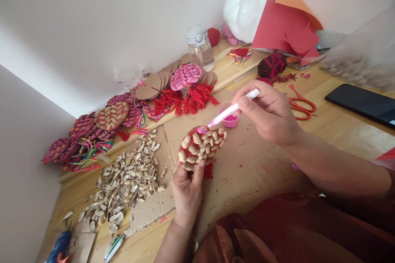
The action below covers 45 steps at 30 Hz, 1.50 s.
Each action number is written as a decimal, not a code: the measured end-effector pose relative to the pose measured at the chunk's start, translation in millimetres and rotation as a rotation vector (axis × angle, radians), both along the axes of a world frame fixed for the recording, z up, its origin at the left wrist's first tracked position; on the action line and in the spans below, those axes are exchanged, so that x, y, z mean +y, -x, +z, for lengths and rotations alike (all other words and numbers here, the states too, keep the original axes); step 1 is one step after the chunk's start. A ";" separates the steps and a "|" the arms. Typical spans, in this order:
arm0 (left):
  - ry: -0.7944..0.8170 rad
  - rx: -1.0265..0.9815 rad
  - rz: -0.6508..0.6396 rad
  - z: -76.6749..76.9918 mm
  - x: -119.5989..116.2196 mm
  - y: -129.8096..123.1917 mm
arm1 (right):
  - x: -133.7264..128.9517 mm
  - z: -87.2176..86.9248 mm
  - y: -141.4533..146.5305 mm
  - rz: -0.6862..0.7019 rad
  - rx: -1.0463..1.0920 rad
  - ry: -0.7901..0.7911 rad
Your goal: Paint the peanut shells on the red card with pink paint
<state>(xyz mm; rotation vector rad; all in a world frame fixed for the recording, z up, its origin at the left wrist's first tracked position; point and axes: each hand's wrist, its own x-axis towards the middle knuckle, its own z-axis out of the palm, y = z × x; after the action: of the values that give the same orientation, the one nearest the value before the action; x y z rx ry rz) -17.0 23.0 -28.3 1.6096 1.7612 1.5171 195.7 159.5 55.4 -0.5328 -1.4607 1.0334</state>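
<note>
My left hand (187,185) grips the lower edge of a round red disc covered with peanut shells (202,148), thumb on top. One shell at its upper edge is pink; the others are bare tan. Between the thumb and fingers of my right hand (268,111) is a white-handled paintbrush (233,109) with pink smears. Its pink tip touches the disc's upper edge beside the pink shell. A small clear cup of pink paint (231,121) stands just behind the brush, partly hidden by it and my hand. Red material (209,170) shows below the disc.
Loose peanut shells (132,176) are heaped on cardboard at left. Finished pink shell discs with tassels (187,77) line the back ledge near a water bottle (200,49). Orange scissors (300,107) and a black phone (364,102) lie right; a blue glue gun (60,246) lies front left.
</note>
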 end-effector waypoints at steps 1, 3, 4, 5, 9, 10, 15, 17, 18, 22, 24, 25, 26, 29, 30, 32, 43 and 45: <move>0.013 -0.042 -0.011 0.5 0.2 -0.6 | 0.6 -0.1 -0.3 -0.004 0.017 0.004; 0.052 -0.123 -0.045 2.4 0.5 -1.8 | 1.3 0.1 -0.4 0.002 0.063 0.002; 0.076 -0.157 -0.066 3.6 0.6 -2.3 | 1.4 -0.1 -0.1 0.016 0.086 -0.002; 0.096 -0.188 -0.084 4.8 0.4 -2.6 | 1.4 -0.4 0.3 0.030 0.103 -0.005; 0.155 -0.271 -0.108 7.1 -2.3 -2.6 | 1.7 -3.6 1.4 0.064 0.087 0.008; 0.168 -0.302 -0.108 6.6 -3.3 -2.3 | 1.7 -4.3 1.3 0.066 0.074 0.016; 0.200 -0.670 -0.113 1.2 -4.8 -1.9 | -1.0 -3.9 1.6 0.061 0.049 0.000; 0.182 -0.836 -0.087 0.6 -2.1 -2.7 | -3.7 -3.0 2.7 0.076 0.024 -0.010; 0.168 -0.906 -0.065 1.0 -0.3 -3.2 | -5.2 -2.8 3.3 0.084 0.009 -0.016; 0.142 -1.065 -0.027 4.1 5.6 -4.5 | -7.0 -4.8 4.8 0.091 -0.004 -0.026; 0.154 -1.106 -0.050 5.2 6.3 -4.7 | -5.0 -6.9 5.2 0.100 0.061 0.016; 0.163 -1.113 -0.067 5.5 6.1 -4.9 | -3.7 -7.9 5.4 0.114 0.095 0.048; 0.172 -1.113 -0.086 5.6 5.8 -5.0 | -2.4 -8.8 5.5 0.133 0.124 0.079; 0.188 -1.097 -0.126 5.8 4.7 -5.1 | 0.9 -10.1 6.0 0.189 0.136 0.128; 0.183 -1.099 -0.129 5.8 4.6 -5.1 | 1.7 -10.4 6.1 0.198 0.134 0.128; 0.173 -1.114 -0.121 5.7 4.6 -4.5 | 2.9 -10.9 6.5 0.182 0.129 0.107; 0.274 -1.251 -0.115 6.6 7.0 0.0 | -2.1 -11.2 10.9 0.152 0.014 0.043; 0.261 -1.276 -0.072 8.1 8.4 -1.1 | -3.9 -10.4 10.9 0.141 -0.030 0.031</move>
<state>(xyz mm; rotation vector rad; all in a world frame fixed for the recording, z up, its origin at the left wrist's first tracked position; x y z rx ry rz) -15.9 31.4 -20.2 0.3136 1.0340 1.5804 184.7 155.5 44.9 -0.4742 -1.5280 1.1653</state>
